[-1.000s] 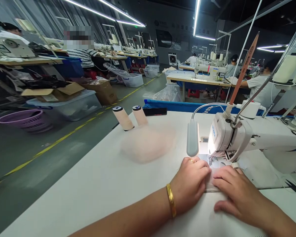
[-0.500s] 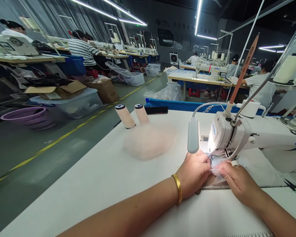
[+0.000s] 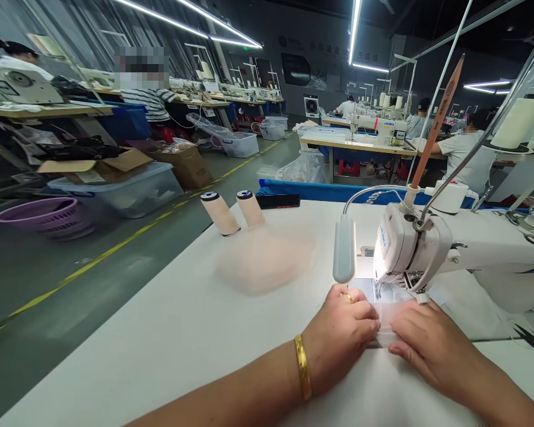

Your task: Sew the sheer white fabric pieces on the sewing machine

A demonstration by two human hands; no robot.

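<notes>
Under the needle area of a white sewing machine (image 3: 400, 246) lies a piece of sheer white fabric (image 3: 386, 314). My left hand (image 3: 343, 335), with a ring and a gold bangle, has its fingers curled together on the fabric's left edge. From the other side, my right hand (image 3: 434, 344) grips the fabric, its fingers pressed on it and its thumb a little nearer to me. Fingertips of both hands are close to the presser foot, which is partly hidden. A lit lamp (image 3: 345, 249) on a bent neck hangs just beyond my left hand.
Two peach thread cones (image 3: 220, 213) stand at the table's far left, near a black phone-like object (image 3: 279, 201). A blurred pale peach heap (image 3: 267, 258) lies before them. Black-tipped snips (image 3: 531, 341) rest at right. Co-workers sit at other machines beyond the aisle.
Both hands have come slightly nearer to me along the fabric, and more of it shows between them. My right fingers have flattened from a pinch. The view has shifted a little.
</notes>
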